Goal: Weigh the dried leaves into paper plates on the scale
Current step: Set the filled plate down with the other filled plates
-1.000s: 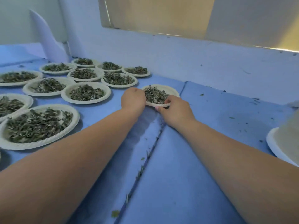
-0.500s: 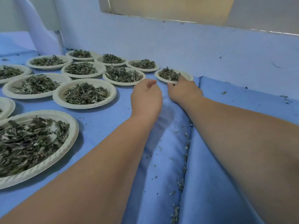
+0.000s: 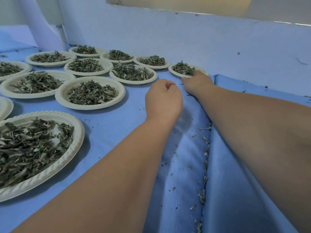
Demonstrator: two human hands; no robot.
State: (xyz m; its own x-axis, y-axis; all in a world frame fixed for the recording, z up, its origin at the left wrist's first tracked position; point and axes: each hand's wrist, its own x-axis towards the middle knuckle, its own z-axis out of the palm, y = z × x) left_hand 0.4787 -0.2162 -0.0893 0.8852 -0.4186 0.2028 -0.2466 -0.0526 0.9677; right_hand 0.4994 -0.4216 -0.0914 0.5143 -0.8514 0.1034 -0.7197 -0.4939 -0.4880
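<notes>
Head view: the right hand (image 3: 196, 84) pinches the near rim of a small paper plate (image 3: 174, 72) of dried leaves (image 3: 183, 68), at the right end of the far row on the blue-covered desk (image 3: 117, 128). The left hand (image 3: 164, 100) hovers just beside it, fingers curled, holding nothing.

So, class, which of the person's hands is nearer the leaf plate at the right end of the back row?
Right. The right hand grips the end plate's near rim; the left hand, fingers curled, sits nearer the camera and to its left, not touching it.
</notes>
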